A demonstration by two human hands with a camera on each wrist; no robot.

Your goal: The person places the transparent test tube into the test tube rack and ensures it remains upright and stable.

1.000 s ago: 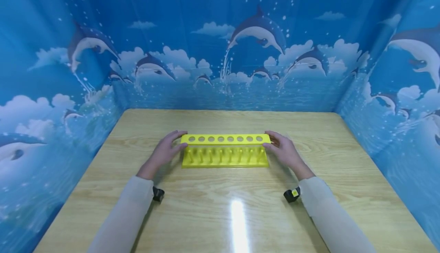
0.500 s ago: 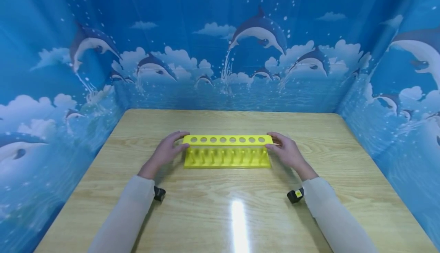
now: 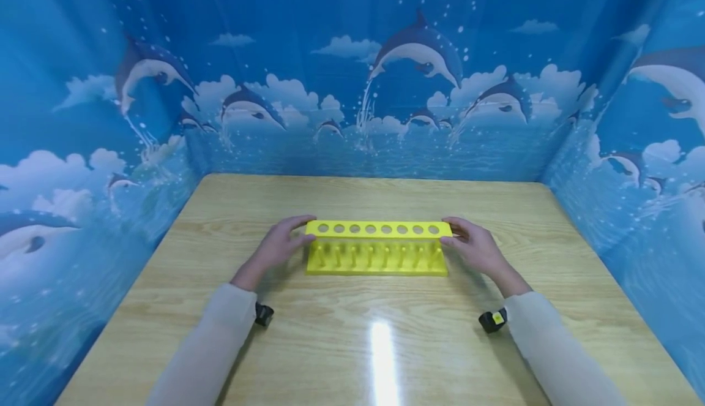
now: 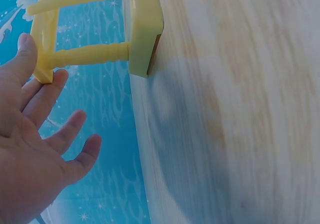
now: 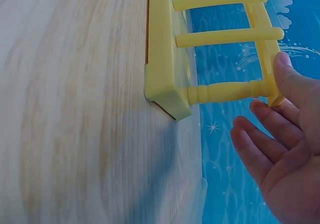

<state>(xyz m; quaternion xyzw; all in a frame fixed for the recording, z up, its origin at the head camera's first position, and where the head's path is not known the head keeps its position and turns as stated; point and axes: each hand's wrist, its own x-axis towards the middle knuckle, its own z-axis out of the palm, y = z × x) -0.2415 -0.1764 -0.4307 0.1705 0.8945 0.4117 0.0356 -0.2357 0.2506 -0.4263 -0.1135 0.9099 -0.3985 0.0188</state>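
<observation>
Currently, a half-curled left hand [image 3: 278, 245] and right hand [image 3: 477, 248] pinch the left and right top ends of a yellow test-tube rack [image 3: 379, 236]; uneven pulling could tilt it.

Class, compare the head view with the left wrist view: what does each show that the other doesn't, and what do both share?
Only the head view: the right hand at the far end, and both sleeves.

Only the left wrist view: the palm of the left hand, with two fingers clear of the rack.

Both: the left hand holding the yellow rack, wooden table and blue curtain.
</observation>
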